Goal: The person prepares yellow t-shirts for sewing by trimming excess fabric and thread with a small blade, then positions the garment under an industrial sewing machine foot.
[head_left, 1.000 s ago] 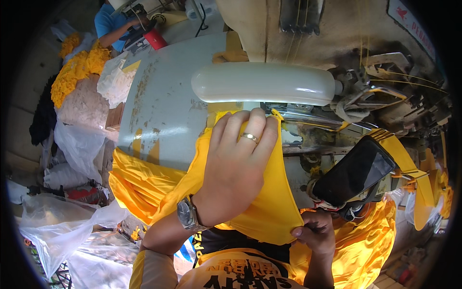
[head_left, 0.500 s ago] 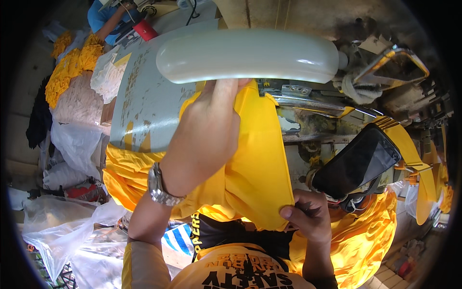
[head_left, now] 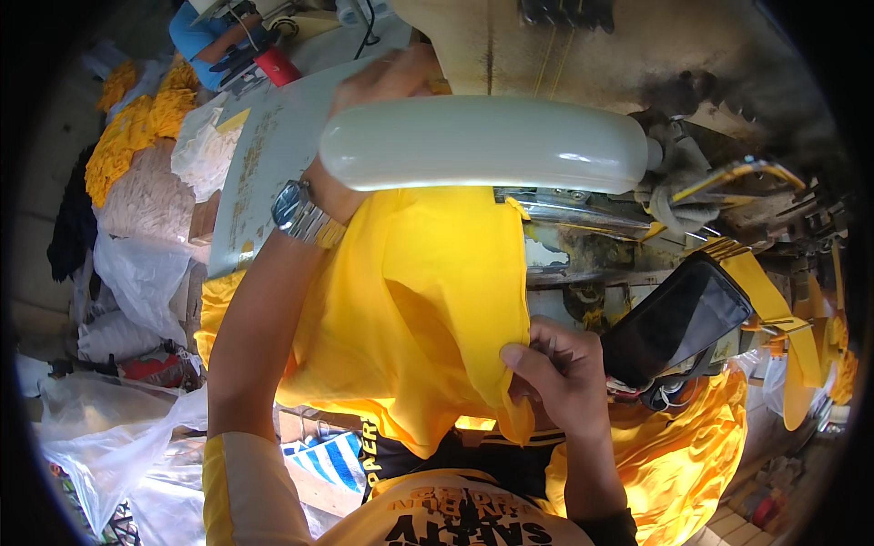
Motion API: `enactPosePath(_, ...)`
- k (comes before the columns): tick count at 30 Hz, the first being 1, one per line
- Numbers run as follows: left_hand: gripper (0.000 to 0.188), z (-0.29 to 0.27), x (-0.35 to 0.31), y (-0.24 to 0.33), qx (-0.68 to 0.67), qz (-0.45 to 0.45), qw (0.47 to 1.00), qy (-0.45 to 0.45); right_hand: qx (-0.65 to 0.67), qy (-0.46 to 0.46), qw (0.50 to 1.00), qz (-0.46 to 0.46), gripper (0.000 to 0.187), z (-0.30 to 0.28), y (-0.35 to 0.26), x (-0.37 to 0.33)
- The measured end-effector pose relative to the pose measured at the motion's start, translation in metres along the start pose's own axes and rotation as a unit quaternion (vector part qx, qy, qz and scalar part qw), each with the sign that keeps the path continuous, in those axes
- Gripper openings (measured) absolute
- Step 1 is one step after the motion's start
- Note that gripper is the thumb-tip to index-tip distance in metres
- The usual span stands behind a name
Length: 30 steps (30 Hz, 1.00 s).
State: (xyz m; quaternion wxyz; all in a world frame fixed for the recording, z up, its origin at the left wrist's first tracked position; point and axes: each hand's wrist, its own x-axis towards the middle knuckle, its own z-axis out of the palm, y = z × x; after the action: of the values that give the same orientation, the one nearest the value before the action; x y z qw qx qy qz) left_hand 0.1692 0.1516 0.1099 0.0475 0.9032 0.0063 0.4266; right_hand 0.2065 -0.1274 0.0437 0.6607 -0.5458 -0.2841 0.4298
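A yellow fabric piece (head_left: 410, 300) lies under the pale rounded arm (head_left: 482, 141) of what looks like a sewing machine and hangs toward my lap. My right hand (head_left: 555, 369) pinches the fabric's right edge between thumb and curled fingers. Beyond the pale arm's left end is my left hand (head_left: 382, 77), reaching to its far side, with a metal watch (head_left: 305, 214) at the wrist. The pale arm and blur hide most of its fingers, so its grip is unclear. Metal guide parts (head_left: 574, 202) sit beside the fabric's far right edge.
A dark phone (head_left: 678, 318) stands at the right, near a yellow strip (head_left: 774, 291). More yellow fabric (head_left: 683, 455) is heaped at the lower right. Clear plastic bags (head_left: 118, 428) lie at the left. A person in blue (head_left: 200, 41) works at the far left.
My left hand has moved from the fabric in front of the pale arm to its far side. The fabric has spread flatter; my right hand has shifted slightly left and up with its edge.
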Motion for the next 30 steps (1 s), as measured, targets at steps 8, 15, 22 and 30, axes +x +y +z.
enactPosePath(8,0.029,-0.067,-0.102,0.071,-0.04,-0.231,0.972,0.02,-0.023,0.066,0.995,-0.07,0.01,0.003,-0.004,0.012)
enactPosePath(15,0.041,-0.116,-0.152,0.058,0.107,-0.158,0.979,-0.07,0.271,-0.027,0.962,0.032,0.006,0.016,-0.004,0.011)
enactPosePath(22,0.046,-0.109,-0.114,0.062,-0.046,-0.065,0.989,-0.122,-0.054,0.078,0.995,-0.016,0.009,0.022,0.018,-0.002)
enactPosePath(30,0.038,-0.074,-0.192,0.135,-0.031,0.091,0.96,-0.265,-0.204,0.188,0.947,-0.16,0.032,0.05,-0.006,0.01)
